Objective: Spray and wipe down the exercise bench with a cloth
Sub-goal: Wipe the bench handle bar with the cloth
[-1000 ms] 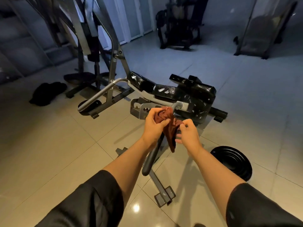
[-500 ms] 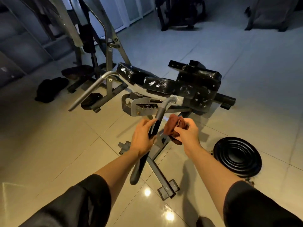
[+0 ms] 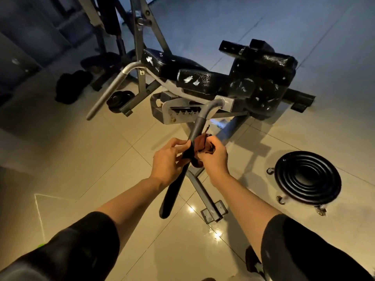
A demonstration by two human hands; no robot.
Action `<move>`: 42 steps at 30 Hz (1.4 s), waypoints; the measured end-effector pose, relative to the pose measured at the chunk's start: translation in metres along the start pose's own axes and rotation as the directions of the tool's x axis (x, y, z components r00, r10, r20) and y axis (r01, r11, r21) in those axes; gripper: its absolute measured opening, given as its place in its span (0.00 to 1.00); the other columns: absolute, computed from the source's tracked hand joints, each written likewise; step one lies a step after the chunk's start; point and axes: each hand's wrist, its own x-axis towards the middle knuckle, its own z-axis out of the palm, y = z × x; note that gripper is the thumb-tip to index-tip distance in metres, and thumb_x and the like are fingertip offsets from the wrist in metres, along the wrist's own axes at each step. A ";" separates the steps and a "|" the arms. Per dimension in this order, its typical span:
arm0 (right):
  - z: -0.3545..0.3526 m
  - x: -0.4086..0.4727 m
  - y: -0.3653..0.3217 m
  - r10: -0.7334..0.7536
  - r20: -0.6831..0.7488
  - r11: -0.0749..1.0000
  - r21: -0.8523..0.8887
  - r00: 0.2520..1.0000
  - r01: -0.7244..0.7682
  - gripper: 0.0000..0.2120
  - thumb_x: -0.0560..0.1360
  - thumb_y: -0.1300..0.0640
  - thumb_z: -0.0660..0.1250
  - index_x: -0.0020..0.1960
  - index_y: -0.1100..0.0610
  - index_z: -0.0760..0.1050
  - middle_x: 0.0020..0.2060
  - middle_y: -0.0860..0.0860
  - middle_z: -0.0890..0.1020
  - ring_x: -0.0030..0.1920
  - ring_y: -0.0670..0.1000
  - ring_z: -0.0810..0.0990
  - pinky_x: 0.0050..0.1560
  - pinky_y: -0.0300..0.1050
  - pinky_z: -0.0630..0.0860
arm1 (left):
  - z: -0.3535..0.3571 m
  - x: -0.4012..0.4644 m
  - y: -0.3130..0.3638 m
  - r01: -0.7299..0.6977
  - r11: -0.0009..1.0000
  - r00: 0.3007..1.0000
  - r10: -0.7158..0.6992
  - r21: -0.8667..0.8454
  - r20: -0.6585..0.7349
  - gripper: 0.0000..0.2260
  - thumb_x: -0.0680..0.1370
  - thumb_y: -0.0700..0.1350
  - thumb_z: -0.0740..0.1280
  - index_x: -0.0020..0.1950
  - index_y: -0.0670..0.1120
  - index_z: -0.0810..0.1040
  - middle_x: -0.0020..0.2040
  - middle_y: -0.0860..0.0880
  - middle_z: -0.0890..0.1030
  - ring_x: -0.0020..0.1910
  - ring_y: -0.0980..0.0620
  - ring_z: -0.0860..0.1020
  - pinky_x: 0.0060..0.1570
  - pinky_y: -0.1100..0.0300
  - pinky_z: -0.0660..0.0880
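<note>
The crumpled rust-brown cloth (image 3: pixel 203 144) is sitting against the near handlebar (image 3: pixel 183 169), a grey steel tube with a black foam grip, of the worn black-padded, grey-framed exercise bench (image 3: pixel 205 82) standing on the glossy beige floor tiles (image 3: pixel 85 155). The right hand (image 3: pixel 213 159) is gripping the cloth, fingers curled round the bunched fabric and pressing it to the bar from the right. The left hand (image 3: pixel 168 159) is closing on the same bar from the left, its fingertips pinching the foam and possibly a dark edge of the cloth; which of the two is hard to tell.

The likely trouble, as I judge it: the cloth is bunching rather than wrapping, so a stroke along the bar may be cleaning only one side. The foam may be dragging on the fabric and pulling it out of the grip. No spray bottle is showing, so the wipe may be going on dry. The black ribbed weight plate on small castors (image 3: pixel 307 177) is lying near on the right, just where a step sideways could catch it.
</note>
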 end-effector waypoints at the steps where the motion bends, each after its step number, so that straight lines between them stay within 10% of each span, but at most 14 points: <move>1: -0.003 -0.007 0.004 -0.003 0.052 1.000 -0.010 0.999 0.004 0.10 0.73 0.71 0.66 0.44 0.57 0.73 0.37 0.50 0.75 0.40 0.50 0.75 0.42 0.43 0.79 | 0.001 0.000 -0.001 0.002 1.000 1.000 -0.002 0.013 -0.002 0.22 0.73 0.34 0.72 0.66 0.48 0.78 0.60 0.51 0.77 0.53 0.53 0.79 0.55 0.69 0.74; 5: -0.011 0.007 -0.006 -0.040 -0.006 0.999 -0.035 0.999 0.040 0.10 0.75 0.70 0.64 0.46 0.55 0.72 0.37 0.49 0.74 0.37 0.43 0.76 0.33 0.31 0.73 | 0.000 0.000 -0.004 0.008 1.000 1.000 -0.008 -0.001 0.026 0.24 0.73 0.32 0.72 0.67 0.48 0.77 0.62 0.51 0.76 0.54 0.55 0.78 0.54 0.76 0.70; 9: -0.002 0.013 -0.007 -0.147 0.016 0.983 -0.111 0.989 0.148 0.08 0.74 0.67 0.68 0.49 0.56 0.76 0.45 0.54 0.78 0.47 0.55 0.79 0.46 0.47 0.79 | -0.001 -0.002 -0.004 0.032 0.997 0.997 -0.027 -0.071 0.072 0.26 0.73 0.29 0.70 0.69 0.45 0.75 0.65 0.50 0.73 0.56 0.57 0.73 0.52 0.82 0.66; 16: 0.017 -0.056 0.043 -0.195 0.223 0.858 -0.432 0.955 0.276 0.16 0.72 0.69 0.69 0.43 0.48 0.70 0.48 0.49 0.73 0.44 0.52 0.76 0.41 0.35 0.71 | -0.004 -0.031 -0.012 0.050 0.960 0.998 -0.041 -0.275 0.038 0.22 0.73 0.34 0.72 0.66 0.42 0.76 0.63 0.50 0.73 0.61 0.54 0.73 0.61 0.72 0.69; 28: 0.070 -0.150 0.088 -0.127 0.149 0.773 -0.604 0.981 0.192 0.18 0.74 0.65 0.67 0.60 0.49 0.74 0.57 0.52 0.74 0.53 0.56 0.77 0.47 0.45 0.75 | -0.003 -0.135 -0.055 0.372 0.768 0.923 -0.368 -0.521 0.117 0.13 0.76 0.31 0.67 0.54 0.46 0.82 0.52 0.49 0.83 0.53 0.54 0.80 0.59 0.54 0.77; 33: 0.054 -0.160 0.051 -0.198 0.144 0.836 -0.491 0.970 0.244 0.19 0.73 0.68 0.68 0.58 0.49 0.75 0.52 0.50 0.77 0.51 0.49 0.78 0.48 0.36 0.76 | -0.025 -0.138 -0.035 0.222 0.712 0.974 -0.197 -0.666 0.114 0.09 0.80 0.39 0.65 0.54 0.50 0.82 0.51 0.52 0.84 0.53 0.58 0.81 0.57 0.60 0.77; 38: 0.039 -0.146 -0.013 -0.285 0.101 0.925 -0.234 0.953 0.301 0.26 0.70 0.76 0.65 0.56 0.49 0.66 0.47 0.49 0.78 0.45 0.39 0.80 0.40 0.34 0.77 | -0.057 -0.113 -0.004 0.237 0.441 0.968 -0.031 -0.866 0.249 0.18 0.76 0.51 0.66 0.66 0.55 0.74 0.61 0.50 0.80 0.59 0.54 0.79 0.56 0.59 0.77; 42: 0.030 -0.123 -0.042 -0.362 0.144 0.868 -0.307 0.921 0.389 0.24 0.69 0.68 0.72 0.56 0.46 0.71 0.55 0.51 0.75 0.53 0.45 0.78 0.50 0.41 0.79 | -0.073 -0.079 0.009 0.137 0.466 0.990 -0.039 -0.874 0.134 0.16 0.77 0.39 0.69 0.64 0.47 0.74 0.55 0.50 0.79 0.55 0.52 0.80 0.53 0.56 0.80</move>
